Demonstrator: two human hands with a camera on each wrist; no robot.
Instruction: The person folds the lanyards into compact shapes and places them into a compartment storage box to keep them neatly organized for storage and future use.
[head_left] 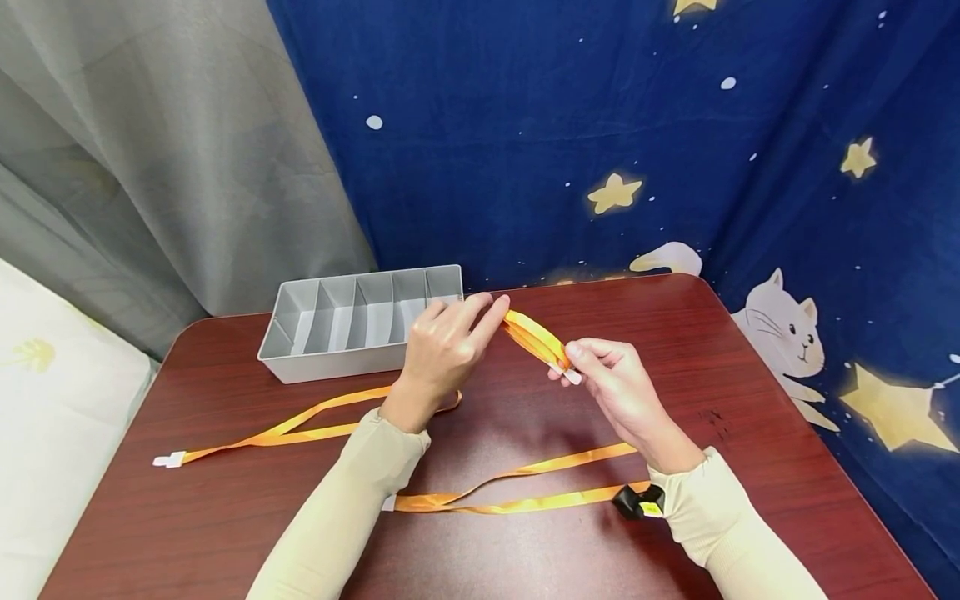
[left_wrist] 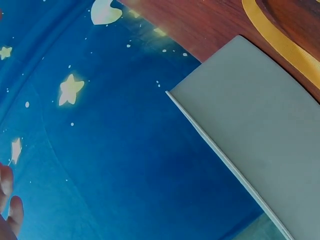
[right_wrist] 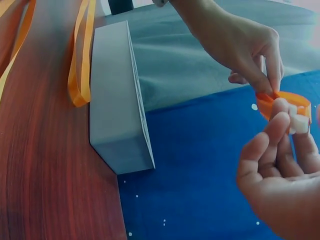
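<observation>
A folded orange lanyard (head_left: 534,335) is stretched between my two hands above the table. My left hand (head_left: 448,343) pinches its far end between thumb and fingertips, as the right wrist view also shows. With thumb and fingers, my right hand (head_left: 618,385) grips the other end, where a white plastic clip (head_left: 573,377) sticks out. Two more orange lanyards lie on the table: one on the left (head_left: 300,431) with a white clip at its end, the other (head_left: 517,502) below my hands. The left wrist view shows only a few fingertips at its left edge.
A grey divided tray (head_left: 337,365) stands at the back left, beside my left hand. Near my right sleeve sits a small black object (head_left: 637,502) with a yellow label. The dark red table (head_left: 465,558) backs onto a blue star-patterned curtain (head_left: 525,125).
</observation>
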